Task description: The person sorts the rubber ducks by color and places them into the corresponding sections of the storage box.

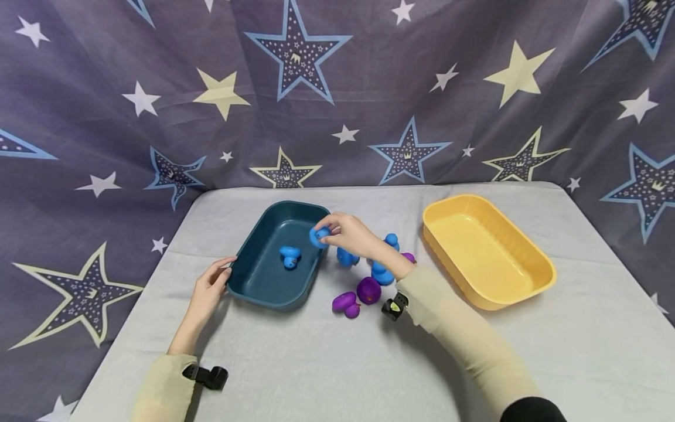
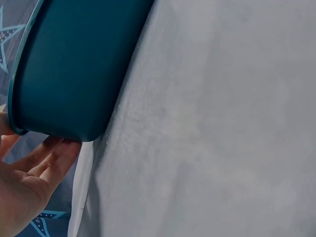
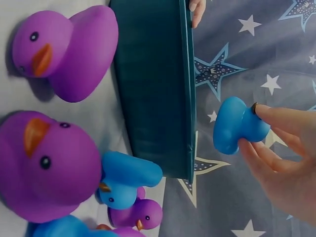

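Observation:
My right hand [image 1: 350,234] pinches a blue rubber duck [image 1: 319,237] between thumb and fingertips, above the right rim of a dark teal tub [image 1: 282,299]. In the right wrist view the held duck [image 3: 231,126] is raised higher than the tub's edge. Inside the tub, another blue duck [image 1: 290,257] lies on the floor. At the tub's left side my left hand [image 1: 203,299] holds its rim, thumb at the lip and fingers against the outer wall, as the left wrist view shows.
Right of the tub, loose blue ducks [image 1: 347,258] and purple ducks [image 1: 368,291] lie on the pale cloth, partly hidden by my right forearm. A yellow tub [image 1: 487,252] stands further right. Behind the table hangs a star-patterned curtain [image 1: 337,111].

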A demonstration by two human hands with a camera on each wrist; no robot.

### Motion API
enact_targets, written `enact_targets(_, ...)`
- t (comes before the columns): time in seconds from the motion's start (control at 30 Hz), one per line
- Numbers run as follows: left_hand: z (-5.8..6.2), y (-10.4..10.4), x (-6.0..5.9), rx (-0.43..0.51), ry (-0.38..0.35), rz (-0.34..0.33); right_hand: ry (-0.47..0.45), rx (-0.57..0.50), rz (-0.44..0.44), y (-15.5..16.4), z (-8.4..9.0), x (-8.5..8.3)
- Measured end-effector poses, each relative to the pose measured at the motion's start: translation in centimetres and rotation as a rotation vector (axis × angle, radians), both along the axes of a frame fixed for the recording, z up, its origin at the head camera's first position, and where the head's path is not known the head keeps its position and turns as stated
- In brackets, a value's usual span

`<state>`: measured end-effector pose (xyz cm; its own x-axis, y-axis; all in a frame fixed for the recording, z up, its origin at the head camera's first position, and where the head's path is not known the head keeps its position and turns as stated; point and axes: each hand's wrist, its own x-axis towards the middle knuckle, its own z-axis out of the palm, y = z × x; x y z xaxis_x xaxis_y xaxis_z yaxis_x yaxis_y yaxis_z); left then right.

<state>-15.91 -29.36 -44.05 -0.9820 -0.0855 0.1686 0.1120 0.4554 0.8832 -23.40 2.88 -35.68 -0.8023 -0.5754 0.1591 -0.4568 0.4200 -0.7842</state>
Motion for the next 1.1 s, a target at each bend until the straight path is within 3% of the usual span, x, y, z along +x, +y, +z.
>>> enact_targets(0.7, 0.2, 0.0, 0.1, -0.008, 0.000, 0.004, -0.085, 0.057, -0.023, -2.1, -0.8, -2.9)
enact_targets(1.1, 0.1, 0.1, 0.1, 0.009, -0.009, -0.005, -0.105, 0.062, -0.051, -2.6, -2.0, -3.6)
